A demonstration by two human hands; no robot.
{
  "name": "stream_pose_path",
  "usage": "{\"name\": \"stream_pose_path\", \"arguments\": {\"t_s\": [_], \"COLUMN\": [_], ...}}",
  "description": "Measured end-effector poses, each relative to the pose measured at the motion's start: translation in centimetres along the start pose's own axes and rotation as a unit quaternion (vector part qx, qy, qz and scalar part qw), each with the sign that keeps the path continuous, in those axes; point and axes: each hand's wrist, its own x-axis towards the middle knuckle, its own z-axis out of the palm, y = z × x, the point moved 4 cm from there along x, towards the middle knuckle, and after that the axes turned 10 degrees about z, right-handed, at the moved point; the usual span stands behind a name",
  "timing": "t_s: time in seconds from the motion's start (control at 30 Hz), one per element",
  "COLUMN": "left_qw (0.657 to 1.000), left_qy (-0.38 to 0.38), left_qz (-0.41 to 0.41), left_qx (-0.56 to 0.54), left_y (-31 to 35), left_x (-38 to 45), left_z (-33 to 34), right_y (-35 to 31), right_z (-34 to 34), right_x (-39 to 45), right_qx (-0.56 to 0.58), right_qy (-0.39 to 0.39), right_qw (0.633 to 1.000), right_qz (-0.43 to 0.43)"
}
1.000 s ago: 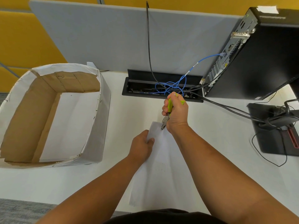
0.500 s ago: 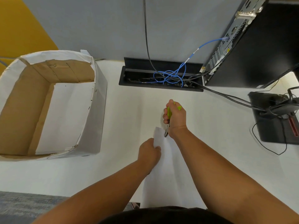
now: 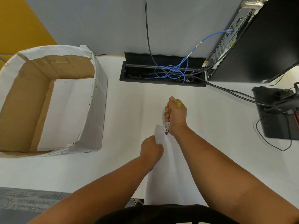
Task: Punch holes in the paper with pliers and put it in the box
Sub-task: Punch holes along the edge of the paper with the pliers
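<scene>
Fingers of the right hand [image 3: 176,113] clench the green-handled pliers [image 3: 168,125], nose down at the far edge of the paper [image 3: 168,167] — apparently to punch — while the left hand [image 3: 151,147] pinches that sheet steady on the desk [image 3: 129,110], the box [image 3: 90,110] open to the left.

Bright even indoor light, soft faint shadows, sharp focus, wide-angle bending at the edges, no glare

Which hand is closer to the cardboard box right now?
Left. The left hand holds the paper's edge, nearer the box; the right hand, gripping the pliers, is farther right.
</scene>
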Motion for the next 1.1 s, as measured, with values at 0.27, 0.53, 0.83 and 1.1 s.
{"name": "stream_pose_path", "arguments": {"t_s": [0.27, 0.53, 0.83, 1.1], "left_qw": [1.0, 1.0, 0.997, 0.996], "left_qy": [-0.005, 0.027, 0.057, 0.061], "left_qz": [-0.004, 0.01, 0.039, 0.045], "left_qx": [-0.021, -0.006, 0.03, 0.037], "left_y": [-0.1, 0.0, -0.1, -0.2], "left_x": [0.0, 0.1, 0.2, 0.1], "left_z": [-0.1, -0.3, -0.9, -0.7], "right_y": [0.0, -0.6, -1.7, -1.9], "right_z": [-0.1, -0.4, -1.1, -1.5], "right_x": [0.4, 0.0, -0.3, -0.7], "right_qx": [-0.034, -0.004, 0.025, 0.011], "right_qy": [-0.011, -0.038, -0.073, -0.07], "right_qw": [0.999, 0.999, 0.997, 0.997], "right_qz": [-0.008, -0.01, 0.012, -0.001]}}
